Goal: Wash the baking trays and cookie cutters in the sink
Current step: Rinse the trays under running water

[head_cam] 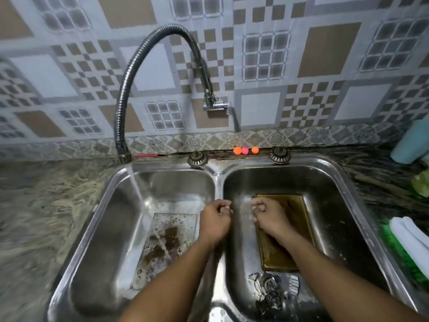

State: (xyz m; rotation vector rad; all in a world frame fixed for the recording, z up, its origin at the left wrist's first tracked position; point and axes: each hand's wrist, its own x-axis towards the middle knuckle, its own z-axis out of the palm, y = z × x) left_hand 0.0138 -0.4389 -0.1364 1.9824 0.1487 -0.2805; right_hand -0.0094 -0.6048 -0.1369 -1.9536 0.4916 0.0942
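Head view: nearest us, cutters (pixel 271 290) lie in the sink's (pixel 218 177) right basin. Beyond, our left hand (pixel 214 220) and right hand (pixel 267 213) are curled into fists, gripping nothing we can see. A gold tray (pixel 299 212) lies under the right hand; a soapy tray (pixel 176 223) sits in the left basin under the tap's (pixel 130 73) stream.

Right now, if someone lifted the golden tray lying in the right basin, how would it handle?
The golden tray looks like thin sheet metal, so probably stiff and light. It lies flat in the wet right basin, so it is likely slippery and awkward to pry up. Its raised rim may hold water that spills when tilted.
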